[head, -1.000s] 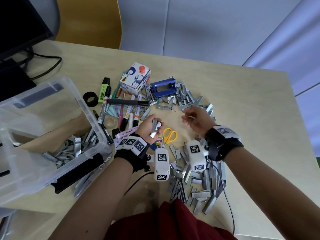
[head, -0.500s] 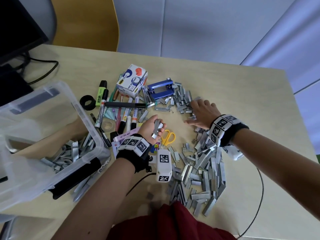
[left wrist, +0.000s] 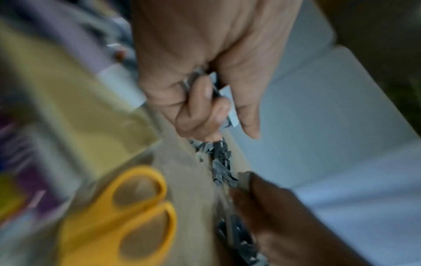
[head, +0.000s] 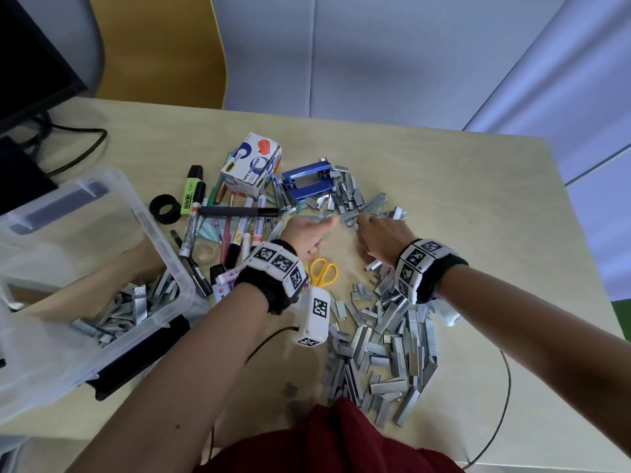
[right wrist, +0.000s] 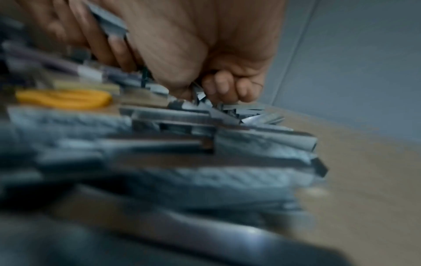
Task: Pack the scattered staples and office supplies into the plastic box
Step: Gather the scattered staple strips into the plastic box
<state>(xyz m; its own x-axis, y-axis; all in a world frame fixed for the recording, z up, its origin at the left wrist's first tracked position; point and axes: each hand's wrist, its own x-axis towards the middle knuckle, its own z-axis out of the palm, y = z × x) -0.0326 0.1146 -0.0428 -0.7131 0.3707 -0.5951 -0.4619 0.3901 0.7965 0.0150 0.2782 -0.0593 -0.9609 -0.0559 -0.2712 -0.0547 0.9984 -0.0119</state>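
Grey staple strips lie in two heaps: a far one (head: pixel 348 199) beside the blue punch, and a big near one (head: pixel 392 339). My left hand (head: pixel 316 230) is at the far heap's near edge, fingers curled round a few staple strips (left wrist: pixel 217 90). My right hand (head: pixel 363 225) sits just right of it, fingers curled into the staples (right wrist: pixel 198 97) and gripping some. The clear plastic box (head: pixel 160 233) stands tilted at the left with a layer of staples (head: pixel 136 302) inside. Both wrist views are blurred.
Yellow scissors (head: pixel 322 272) lie just behind my left wrist. Markers (head: pixel 239 211), a highlighter (head: pixel 191 189), a black tape roll (head: pixel 165 209), a tape dispenser carton (head: pixel 252 162) and a blue punch (head: pixel 307 179) crowd the space between box and hands. A cable (head: pixel 502 397) trails at right.
My left hand has moved forward from above the scissors to the far staple heap, still holding strips. My right hand has shifted slightly left and curled into the staples beside it.
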